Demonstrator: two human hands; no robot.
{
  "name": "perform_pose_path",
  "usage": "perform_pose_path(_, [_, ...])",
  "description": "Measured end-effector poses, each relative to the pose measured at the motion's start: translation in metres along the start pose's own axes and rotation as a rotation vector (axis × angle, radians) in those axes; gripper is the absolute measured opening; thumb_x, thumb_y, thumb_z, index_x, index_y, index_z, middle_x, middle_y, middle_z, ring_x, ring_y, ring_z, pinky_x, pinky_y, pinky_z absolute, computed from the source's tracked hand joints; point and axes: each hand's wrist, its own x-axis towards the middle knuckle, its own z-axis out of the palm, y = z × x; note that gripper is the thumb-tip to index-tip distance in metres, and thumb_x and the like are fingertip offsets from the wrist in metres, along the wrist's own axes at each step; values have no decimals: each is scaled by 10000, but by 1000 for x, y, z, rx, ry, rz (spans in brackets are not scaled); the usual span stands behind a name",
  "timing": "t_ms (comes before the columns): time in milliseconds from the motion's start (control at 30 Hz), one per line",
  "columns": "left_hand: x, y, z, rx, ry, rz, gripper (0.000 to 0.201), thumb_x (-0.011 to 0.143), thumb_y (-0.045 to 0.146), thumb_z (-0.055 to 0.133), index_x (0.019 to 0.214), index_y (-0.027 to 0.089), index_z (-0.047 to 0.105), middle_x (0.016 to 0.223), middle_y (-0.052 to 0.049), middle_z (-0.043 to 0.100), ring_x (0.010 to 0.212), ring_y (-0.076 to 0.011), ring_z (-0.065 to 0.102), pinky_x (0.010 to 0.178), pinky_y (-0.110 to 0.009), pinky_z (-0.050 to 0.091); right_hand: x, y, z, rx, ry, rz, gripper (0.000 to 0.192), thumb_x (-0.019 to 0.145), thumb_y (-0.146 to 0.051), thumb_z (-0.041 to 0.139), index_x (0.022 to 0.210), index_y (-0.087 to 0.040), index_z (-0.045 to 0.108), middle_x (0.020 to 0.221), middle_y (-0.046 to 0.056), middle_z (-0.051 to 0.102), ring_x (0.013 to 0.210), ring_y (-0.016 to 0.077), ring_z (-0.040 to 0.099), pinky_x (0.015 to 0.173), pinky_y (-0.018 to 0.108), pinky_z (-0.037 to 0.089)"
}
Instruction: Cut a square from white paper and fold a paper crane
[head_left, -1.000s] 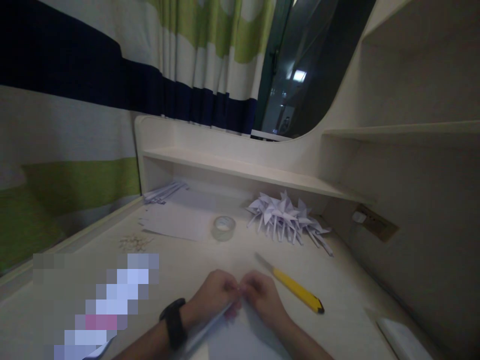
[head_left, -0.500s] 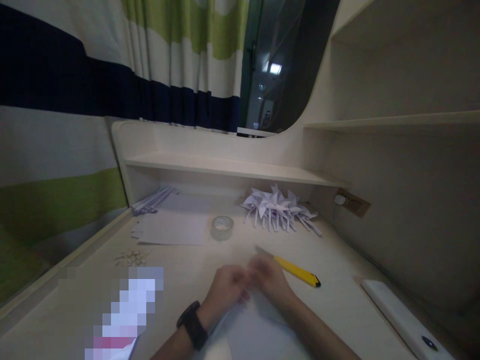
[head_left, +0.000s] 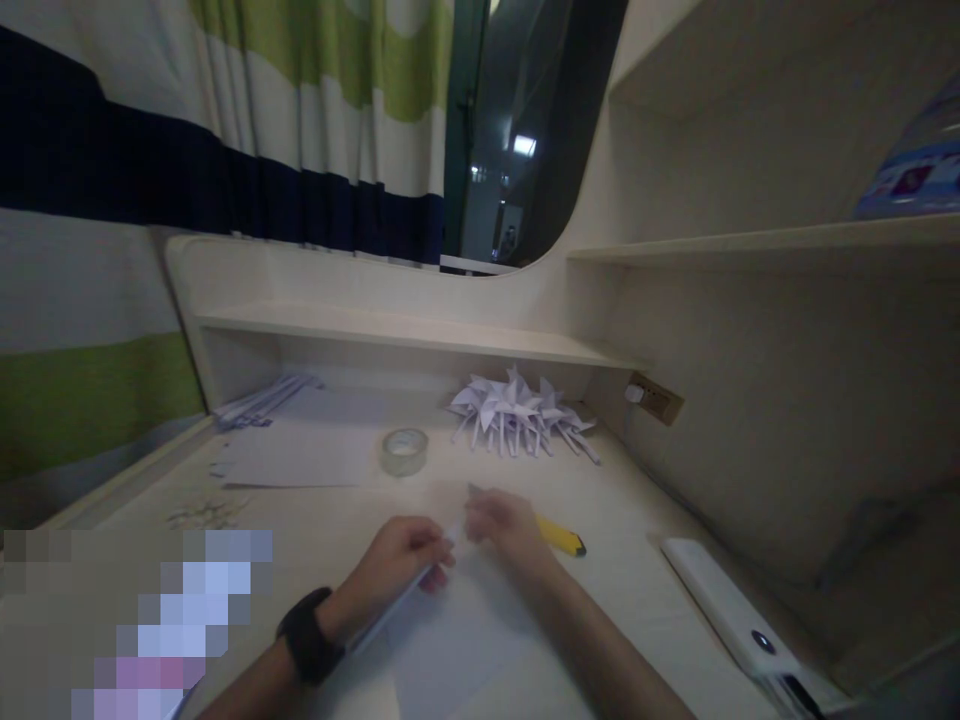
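Observation:
My left hand (head_left: 397, 560), with a black watch on its wrist, pinches the folded edge of a white paper sheet (head_left: 465, 640) that lies on the desk in front of me. My right hand (head_left: 502, 530) pinches the same sheet at its far corner, fingertips close to the left hand's. The fold runs from between the hands back toward my left wrist. A yellow utility knife (head_left: 559, 537) lies just beyond my right hand, partly hidden by it.
A roll of clear tape (head_left: 405, 452) and a pile of folded white paper shapes (head_left: 517, 415) sit farther back under a low shelf (head_left: 390, 328). Flat paper sheets (head_left: 300, 462) lie at left. A white power bank (head_left: 739, 620) lies at right.
The camera has swung to the right, so everything shifted left in view. Both hands stay together on the paper, and the right hand now covers more of the yellow knife.

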Motion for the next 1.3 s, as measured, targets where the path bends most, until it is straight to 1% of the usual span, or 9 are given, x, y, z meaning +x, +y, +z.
perform_pose_path(167, [15, -7, -4, -146, 88, -20, 310, 716, 374, 668, 874, 108, 652, 818, -112, 715, 596, -164, 646, 530, -253, 477, 3, 6, -6, -65, 98, 20, 270, 772, -401, 621, 853, -145, 648, 643, 25, 648, 534, 131, 597, 490, 224, 462])
perform_pose_path(300, [22, -16, -4, -167, 41, -14, 338, 727, 404, 678, 860, 93, 662, 878, -137, 716, 667, -176, 666, 580, -257, 497, -1, 11, 7, -216, 78, -28, 248, 840, -342, 539, 950, -150, 650, 730, 33, 670, 555, 125, 601, 517, 222, 456])
perform_pose_path(533, [11, -15, 3, -77, 15, 0, 365, 740, 447, 647, 799, 88, 678, 800, -125, 720, 610, -173, 656, 536, -261, 500, -5, 15, 17, -488, 60, -91, 154, 815, -195, 559, 679, -159, 623, 580, -11, 596, 576, 125, 546, 547, 214, 384])
perform_pose_path(700, [6, -12, 5, -3, 49, 40, 354, 721, 444, 622, 722, 91, 659, 716, -106, 706, 550, -169, 642, 486, -259, 497, -8, 21, 22, -638, 37, -204, 137, 845, -188, 520, 725, -161, 582, 645, -9, 581, 608, 122, 519, 574, 222, 349])
perform_pose_path(833, [5, -11, 5, 31, 74, 68, 337, 733, 433, 598, 706, 101, 647, 707, -105, 705, 526, -162, 636, 453, -245, 483, -9, 24, 20, -754, -13, -234, 156, 892, -221, 467, 796, -168, 580, 703, 10, 594, 654, 138, 534, 605, 235, 350])
perform_pose_path(967, [4, -10, 3, 33, 90, 47, 301, 726, 414, 598, 692, 117, 631, 693, -100, 705, 523, -164, 641, 460, -247, 489, -8, 25, 12, -874, -54, -234, 130, 846, -143, 477, 908, -169, 588, 807, 47, 618, 717, 169, 562, 642, 256, 371])
perform_pose_path(1100, [4, -11, 1, 45, 98, 60, 302, 721, 417, 599, 681, 118, 628, 682, -106, 700, 516, -172, 641, 463, -263, 495, -6, 23, 6, -777, 1, -239, 226, 835, -94, 433, 992, -173, 574, 861, 55, 621, 752, 164, 571, 691, 263, 402])
perform_pose_path(1233, [7, -16, 0, 96, 66, 91, 314, 753, 423, 566, 713, 120, 637, 691, -88, 695, 511, -161, 637, 464, -257, 496, -6, 18, 8, -535, -56, -287, 342, 824, -92, 466, 1144, -199, 523, 865, 24, 628, 748, 138, 582, 710, 253, 433])
perform_pose_path(1300, [8, -19, 0, 135, 37, 110, 308, 770, 413, 548, 720, 122, 639, 690, -75, 690, 504, -149, 633, 454, -239, 490, -7, 18, 10, -499, -79, -314, 398, 769, -34, 478, 1126, -202, 537, 816, 3, 624, 744, 132, 582, 709, 245, 434])
